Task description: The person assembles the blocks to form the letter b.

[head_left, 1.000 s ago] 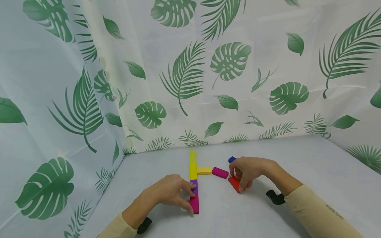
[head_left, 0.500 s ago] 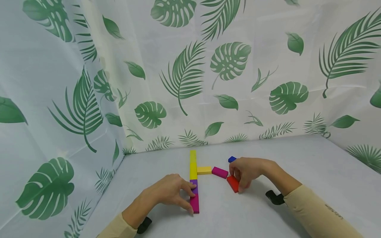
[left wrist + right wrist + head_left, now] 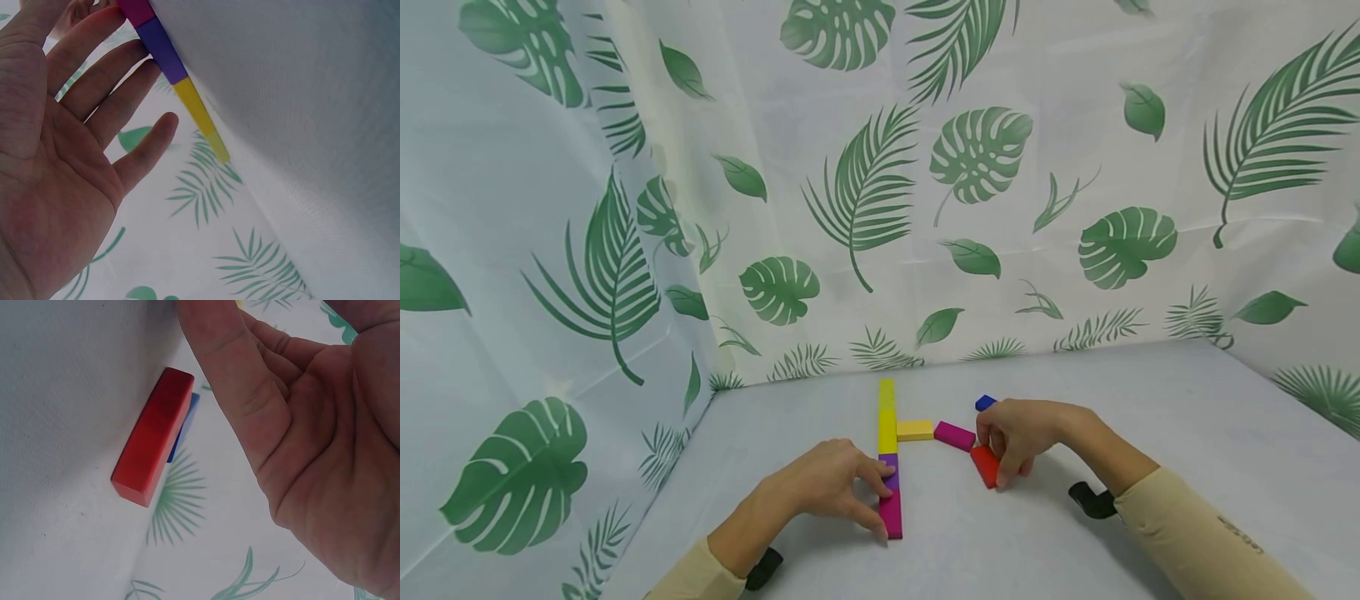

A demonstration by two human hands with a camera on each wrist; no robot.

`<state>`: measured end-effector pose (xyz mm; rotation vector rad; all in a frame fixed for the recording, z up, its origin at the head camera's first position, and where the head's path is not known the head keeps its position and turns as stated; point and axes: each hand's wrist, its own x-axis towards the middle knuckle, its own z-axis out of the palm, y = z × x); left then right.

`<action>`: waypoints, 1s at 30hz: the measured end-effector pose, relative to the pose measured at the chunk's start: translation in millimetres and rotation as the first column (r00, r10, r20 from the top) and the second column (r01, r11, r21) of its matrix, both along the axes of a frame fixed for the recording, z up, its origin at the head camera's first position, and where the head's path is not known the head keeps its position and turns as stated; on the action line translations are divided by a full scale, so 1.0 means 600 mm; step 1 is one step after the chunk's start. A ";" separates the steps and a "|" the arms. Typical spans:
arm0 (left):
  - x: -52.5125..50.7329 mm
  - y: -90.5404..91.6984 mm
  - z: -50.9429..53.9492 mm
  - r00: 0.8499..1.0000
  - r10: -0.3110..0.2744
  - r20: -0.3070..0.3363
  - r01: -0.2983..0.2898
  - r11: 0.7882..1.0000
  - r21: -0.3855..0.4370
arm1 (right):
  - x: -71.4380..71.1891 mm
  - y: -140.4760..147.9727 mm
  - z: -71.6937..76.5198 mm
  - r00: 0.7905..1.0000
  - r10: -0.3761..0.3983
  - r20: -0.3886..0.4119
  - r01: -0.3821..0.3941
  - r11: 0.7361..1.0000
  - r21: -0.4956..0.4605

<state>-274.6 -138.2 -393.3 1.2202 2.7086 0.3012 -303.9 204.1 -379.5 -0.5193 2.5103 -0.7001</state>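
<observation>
In the head view, my left hand [image 3: 827, 483] rests its loosely spread fingertips on a purple block [image 3: 889, 475] and a magenta block [image 3: 891, 515], the lower part of an upright row topped by yellow blocks [image 3: 887, 417]. The left wrist view shows straight fingers against the row's edge. My right hand [image 3: 1018, 433] pinches a red block [image 3: 984, 467], whose upper end is at the lower right corner of a slanted magenta block [image 3: 955, 435]. An orange-yellow block [image 3: 915, 430] links that block to the row. The right fingertips are outside the right wrist view.
A blue block [image 3: 985, 402] lies behind my right hand, partly hidden. In the right wrist view, a red block [image 3: 153, 434] lies on the table, untouched, with blue [image 3: 183, 428] behind it. Leaf-patterned sheets [image 3: 865, 325] stand behind and beside the white table [image 3: 955, 550].
The pinched red block has shifted slightly left, towards the slanted magenta block, and turned a little steeper. My right fingers moved slightly with it; my left hand has stayed in place.
</observation>
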 end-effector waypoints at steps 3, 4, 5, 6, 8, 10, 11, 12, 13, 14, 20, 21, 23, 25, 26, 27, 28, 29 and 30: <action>0.000 0.000 0.000 1.000 -0.001 0.000 0.001 1.000 0.003 | 0.002 -0.002 0.001 1.000 -0.008 0.000 0.008 1.000 0.004; -0.001 0.000 -0.001 1.000 -0.003 -0.001 0.003 1.000 0.004 | 0.002 -0.002 0.001 1.000 -0.010 -0.001 0.010 1.000 0.008; -0.001 0.000 -0.001 1.000 -0.003 -0.001 0.003 1.000 0.005 | 0.002 -0.003 0.002 1.000 -0.013 -0.003 0.013 1.000 0.012; -0.001 0.000 -0.001 1.000 -0.003 0.001 0.003 1.000 0.005 | 0.002 -0.003 0.002 1.000 -0.014 -0.006 0.015 1.000 0.017; -0.001 0.000 -0.001 1.000 -0.002 0.002 0.002 1.000 0.004 | 0.002 -0.003 0.002 1.000 -0.016 -0.012 0.016 1.000 0.024; -0.001 0.000 -0.001 1.000 0.001 0.003 -0.001 1.000 0.002 | 0.002 -0.004 0.002 1.000 -0.016 -0.018 0.017 0.999 0.030; 0.000 0.000 -0.001 1.000 0.001 0.004 -0.001 1.000 0.001 | 0.002 -0.004 0.002 1.000 -0.016 -0.020 0.017 0.999 0.030; 0.000 0.000 -0.001 1.000 0.003 0.003 -0.003 1.000 0.000 | 0.002 -0.003 0.001 1.000 -0.016 -0.022 0.017 0.999 0.031; 0.000 0.000 -0.001 1.000 0.002 0.002 -0.002 1.000 0.000 | 0.001 -0.003 0.001 1.000 -0.016 -0.023 0.017 0.999 0.031; 0.000 0.000 -0.001 1.000 0.002 0.002 -0.002 1.000 0.000 | 0.001 -0.003 0.000 1.000 -0.015 -0.024 0.015 0.999 0.030; 0.000 0.000 -0.001 1.000 0.001 0.003 -0.001 1.000 0.002 | 0.003 -0.004 0.000 1.000 -0.010 -0.029 0.010 1.000 0.029; 0.000 0.000 -0.001 1.000 0.002 0.003 -0.002 1.000 0.001 | 0.003 -0.005 0.000 1.000 -0.009 -0.029 0.010 1.000 0.029; 0.000 0.000 -0.002 1.000 0.002 0.002 -0.002 1.000 -0.001 | 0.004 -0.005 0.000 1.000 -0.008 -0.030 0.008 1.000 0.028; 0.000 0.000 -0.002 1.000 0.005 0.003 -0.005 1.000 -0.003 | 0.004 -0.005 0.000 0.999 -0.005 -0.033 0.006 1.000 0.028; -0.001 0.001 -0.002 1.000 0.007 0.004 -0.007 1.000 -0.004 | 0.004 -0.005 0.000 0.999 -0.003 -0.034 0.004 1.000 0.028; -0.001 0.001 -0.002 1.000 0.009 0.005 -0.009 1.000 -0.004 | 0.004 -0.006 0.000 0.999 -0.001 -0.037 0.002 1.000 0.029; -0.001 0.001 -0.002 1.000 0.011 0.008 -0.011 1.000 -0.003 | 0.004 -0.006 -0.001 0.999 0.000 -0.040 0.001 1.000 0.030; 0.000 0.001 -0.002 1.000 0.013 0.012 -0.013 1.000 -0.003 | 0.004 -0.006 -0.001 0.999 0.002 -0.042 -0.001 1.000 0.031; 0.000 0.001 -0.002 1.000 0.015 0.014 -0.015 1.000 -0.002 | 0.004 -0.006 -0.001 0.999 0.003 -0.046 -0.002 0.999 0.033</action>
